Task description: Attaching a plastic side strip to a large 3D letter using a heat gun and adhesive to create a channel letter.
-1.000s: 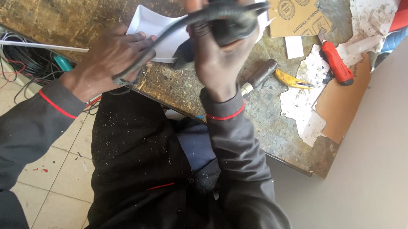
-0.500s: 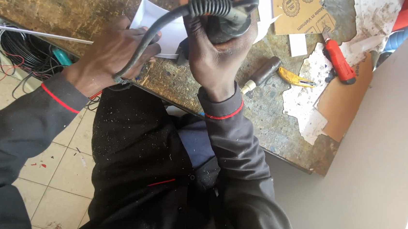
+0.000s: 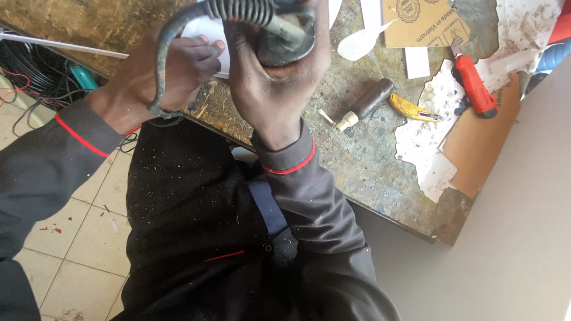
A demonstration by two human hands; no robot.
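My right hand (image 3: 276, 65) grips the dark body of a power tool (image 3: 284, 24) held up over the worn workbench (image 3: 74, 1). A ribbed black strain relief and cord (image 3: 194, 21) leave the tool and loop down to the left. My left hand (image 3: 163, 76) is closed around that cord loop, close beside the right hand. A white sheet (image 3: 208, 35) lies on the bench under both hands, mostly hidden.
On the bench to the right lie a dark-handled tool (image 3: 368, 102), a yellow-handled tool (image 3: 412, 109), a red utility knife (image 3: 473, 87), a cardboard box (image 3: 419, 15) and torn white paper (image 3: 422, 144). Coiled black cable (image 3: 34, 69) sits on the tiled floor at the left. A pale wall (image 3: 531, 234) stands at the right.
Both hands and the tool have shifted right and nearer each other. The cord loop has tightened and my left hand has moved up close to the right hand.
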